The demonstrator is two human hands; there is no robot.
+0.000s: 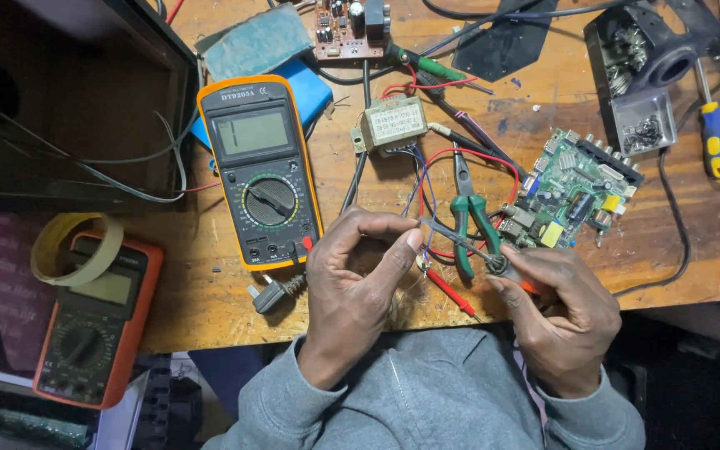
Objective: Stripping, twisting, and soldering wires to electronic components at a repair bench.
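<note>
Left hand (352, 283) pinches thin wire (423, 223); right hand (556, 304) grips scissors (468, 246), blades at wire.

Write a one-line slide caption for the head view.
Left hand pinches thin wires while right hand holds scissors to them, above a wooden bench with a yellow multimeter and green pliers.

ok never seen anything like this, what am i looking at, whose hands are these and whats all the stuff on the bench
One camera, worn on a person's head, looks down at their own two bare hands over a wooden workbench. The left hand pinches thin wires; the right hand holds a small tool against them. Around them lie a yellow multimeter, an orange multimeter with a tape roll on it, green-handled pliers, a small transformer, a green circuit board and a screwdriver.
</note>
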